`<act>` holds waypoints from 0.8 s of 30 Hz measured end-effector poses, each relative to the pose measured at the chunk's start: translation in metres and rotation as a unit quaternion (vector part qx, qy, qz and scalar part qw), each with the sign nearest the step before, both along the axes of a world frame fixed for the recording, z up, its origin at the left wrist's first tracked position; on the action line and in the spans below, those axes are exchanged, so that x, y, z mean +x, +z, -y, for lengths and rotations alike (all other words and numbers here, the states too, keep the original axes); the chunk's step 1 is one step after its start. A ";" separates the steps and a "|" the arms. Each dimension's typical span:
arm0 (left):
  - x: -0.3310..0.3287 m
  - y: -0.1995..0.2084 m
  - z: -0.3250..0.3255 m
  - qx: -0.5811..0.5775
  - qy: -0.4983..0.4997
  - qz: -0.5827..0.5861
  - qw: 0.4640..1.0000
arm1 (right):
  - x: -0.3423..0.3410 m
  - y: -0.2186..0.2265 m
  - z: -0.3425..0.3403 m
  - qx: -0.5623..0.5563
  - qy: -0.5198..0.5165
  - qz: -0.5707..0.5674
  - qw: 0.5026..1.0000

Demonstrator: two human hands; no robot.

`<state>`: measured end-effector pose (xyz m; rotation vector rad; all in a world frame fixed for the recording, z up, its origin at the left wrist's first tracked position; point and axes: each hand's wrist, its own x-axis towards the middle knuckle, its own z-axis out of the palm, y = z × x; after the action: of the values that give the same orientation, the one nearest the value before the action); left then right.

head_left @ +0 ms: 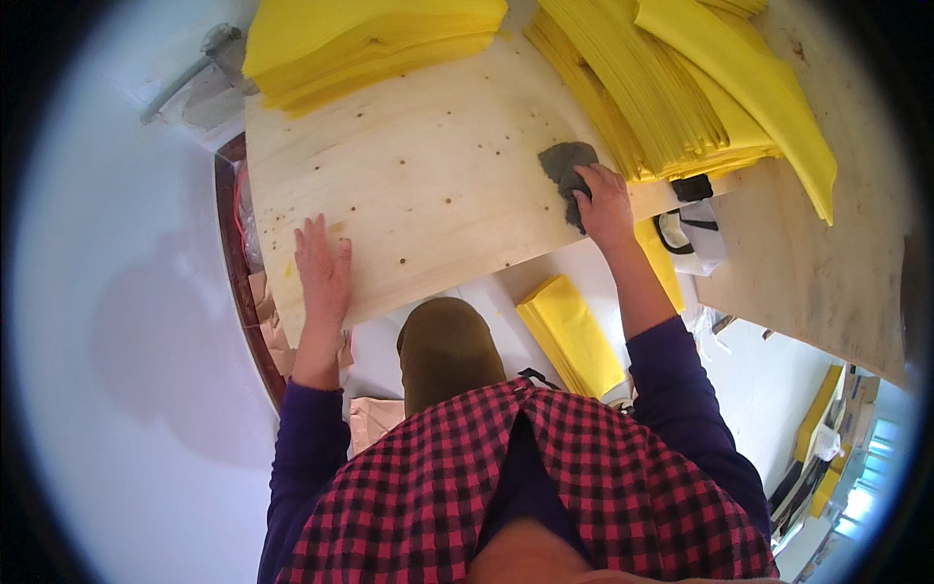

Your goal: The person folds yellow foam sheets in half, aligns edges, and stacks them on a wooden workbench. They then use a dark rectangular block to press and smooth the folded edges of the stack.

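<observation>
My left hand (323, 268) lies flat near the left edge of the pale plywood tabletop (418, 156), its fingers apart and nothing in them. Toward the right, my right hand (605, 202) has its fingers curled over a crumpled dark grey cloth (566, 167), which is pressed against the wood. Just beyond that hand rises a thick pile of folded yellow fabric sheets (662, 88), with one sheet draping off its right side. Another yellow stack (375, 49) sits at the far left of the tabletop.
Below the front edge, a folded yellow bundle (571, 336) lies at a lower level. A small black object (692, 188) rests beside the right pile, near a white bag (696, 238). A second wooden board (808, 282) stretches off to the right. A white wall (126, 292) borders the left side.
</observation>
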<state>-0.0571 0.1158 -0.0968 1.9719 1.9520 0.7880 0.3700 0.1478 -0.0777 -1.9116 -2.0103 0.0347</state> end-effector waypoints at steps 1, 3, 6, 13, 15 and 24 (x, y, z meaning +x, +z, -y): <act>0.007 -0.003 0.002 -0.052 0.022 -0.044 0.997 | 0.004 0.000 -0.004 -0.001 0.005 -0.012 1.000; 0.019 -0.004 0.008 -0.023 0.005 -0.112 0.993 | 0.009 0.005 -0.014 -0.018 -0.001 -0.030 0.999; 0.025 0.002 0.008 -0.026 0.007 -0.133 0.991 | 0.003 0.014 -0.030 0.049 -0.014 -0.098 0.994; 0.025 0.002 0.007 -0.019 0.021 -0.118 0.993 | -0.077 0.038 -0.046 0.011 0.046 -0.464 0.884; 0.025 0.001 0.008 -0.017 0.026 -0.121 0.992 | -0.113 0.042 -0.052 -0.020 0.092 -0.484 0.870; 0.025 0.010 0.009 -0.049 0.025 -0.107 0.993 | -0.319 0.047 -0.104 -0.111 0.297 -0.432 0.845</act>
<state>-0.0326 0.1073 -0.0871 2.0283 2.1233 0.4971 0.0514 0.2522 -0.0306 -0.9580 -1.8419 1.1120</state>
